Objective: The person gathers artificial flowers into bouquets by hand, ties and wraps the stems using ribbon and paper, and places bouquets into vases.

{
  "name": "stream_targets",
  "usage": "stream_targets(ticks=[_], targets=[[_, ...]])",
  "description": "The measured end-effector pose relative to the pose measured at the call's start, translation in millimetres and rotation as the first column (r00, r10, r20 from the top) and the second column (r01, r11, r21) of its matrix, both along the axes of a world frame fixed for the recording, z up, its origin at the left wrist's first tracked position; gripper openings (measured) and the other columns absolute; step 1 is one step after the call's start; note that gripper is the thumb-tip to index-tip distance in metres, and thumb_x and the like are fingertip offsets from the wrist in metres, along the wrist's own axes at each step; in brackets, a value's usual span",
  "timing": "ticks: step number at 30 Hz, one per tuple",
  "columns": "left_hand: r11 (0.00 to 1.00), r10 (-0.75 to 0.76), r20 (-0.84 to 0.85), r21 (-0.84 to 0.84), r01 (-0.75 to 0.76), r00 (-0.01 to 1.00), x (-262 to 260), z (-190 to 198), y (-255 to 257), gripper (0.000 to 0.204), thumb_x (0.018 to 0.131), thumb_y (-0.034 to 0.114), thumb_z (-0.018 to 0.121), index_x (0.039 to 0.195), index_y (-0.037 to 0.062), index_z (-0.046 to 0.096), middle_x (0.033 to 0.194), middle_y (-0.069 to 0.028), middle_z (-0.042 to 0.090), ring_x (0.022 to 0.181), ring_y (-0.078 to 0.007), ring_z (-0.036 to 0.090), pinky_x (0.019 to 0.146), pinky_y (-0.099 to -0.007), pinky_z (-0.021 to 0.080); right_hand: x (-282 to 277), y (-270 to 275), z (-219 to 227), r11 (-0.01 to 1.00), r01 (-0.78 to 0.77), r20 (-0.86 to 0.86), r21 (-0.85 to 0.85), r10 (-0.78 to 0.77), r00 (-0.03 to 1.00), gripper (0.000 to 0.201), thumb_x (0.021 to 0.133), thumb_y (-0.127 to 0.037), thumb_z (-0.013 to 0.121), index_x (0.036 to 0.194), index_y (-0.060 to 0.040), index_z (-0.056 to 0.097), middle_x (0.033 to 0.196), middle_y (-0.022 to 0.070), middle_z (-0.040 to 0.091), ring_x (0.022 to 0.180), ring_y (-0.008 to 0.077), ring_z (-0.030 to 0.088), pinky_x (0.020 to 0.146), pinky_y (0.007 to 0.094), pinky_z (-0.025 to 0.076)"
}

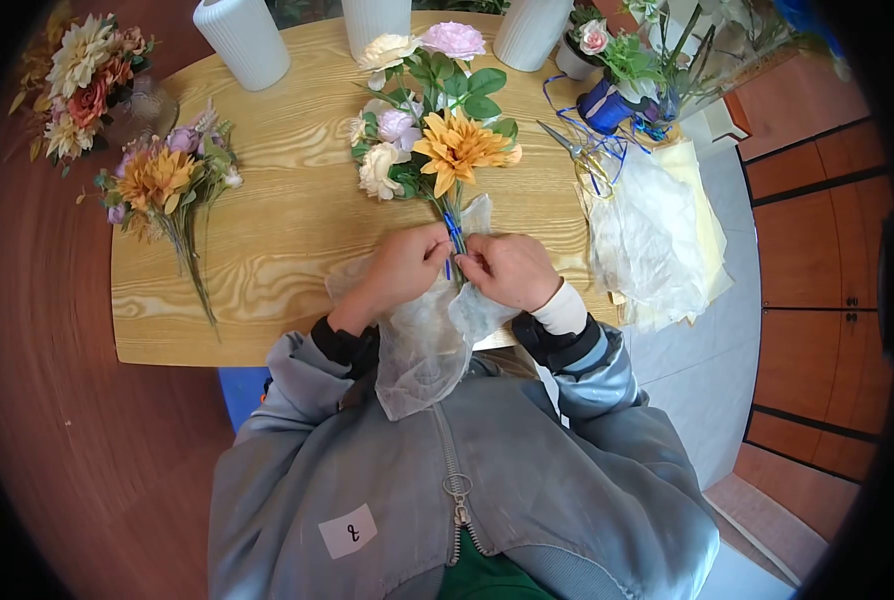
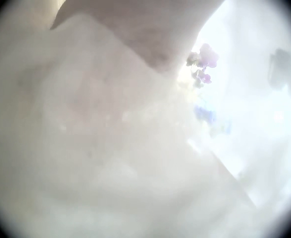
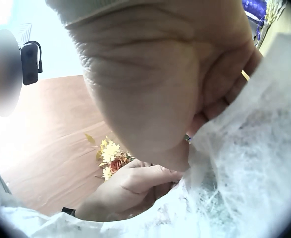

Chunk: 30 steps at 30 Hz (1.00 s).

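A bouquet (image 1: 437,130) of orange, cream and lilac flowers lies in front of the person, its stems toward the body. Blue ribbon (image 1: 454,230) goes round the stems. From the left, the left hand (image 1: 407,265) pinches the ribbon at the stems with curled fingers. Opposite it, the right hand (image 1: 512,270) does the same with thumb and fingertips. White translucent wrapping (image 1: 422,355) hangs below both hands over the table edge. It fills much of the right wrist view beside the right palm (image 3: 150,89), and pale blur covers most of the left wrist view. The ribbon ends are mostly hidden by the fingers.
A second bouquet (image 1: 157,185) lies on the left, near a vase of flowers (image 1: 87,90). White ribbed vases (image 1: 242,40) stand along the back. To the right are scissors (image 1: 572,148), a blue ribbon spool (image 1: 604,105), potted flowers (image 1: 617,60) and stacked wrapping sheets (image 1: 657,240).
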<state>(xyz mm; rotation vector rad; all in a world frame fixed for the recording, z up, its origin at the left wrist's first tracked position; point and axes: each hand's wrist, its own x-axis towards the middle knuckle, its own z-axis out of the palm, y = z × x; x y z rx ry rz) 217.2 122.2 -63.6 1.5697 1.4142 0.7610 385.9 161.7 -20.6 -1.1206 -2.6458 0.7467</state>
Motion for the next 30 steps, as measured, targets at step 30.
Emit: stream_targets(ticks=[30], targets=[[0.978, 0.134, 0.638, -0.207, 0.001, 0.758, -26, 13, 5, 0.011, 0.084, 0.015, 0.049, 0.08, 0.0048, 0.053, 0.066, 0.0046, 0.045, 0.058, -0.0051, 0.038, 0.056, -0.0192, 0.034, -25, -1, -1, 0.988, 0.006, 0.013, 0.156, -0.008, 1.0, 0.017, 0.079, -0.021, 0.047, 0.073, -0.0051, 0.048, 0.056, 0.0146, 0.052, 0.052, 0.0314, 0.053, 0.046, 0.0391, 0.041]])
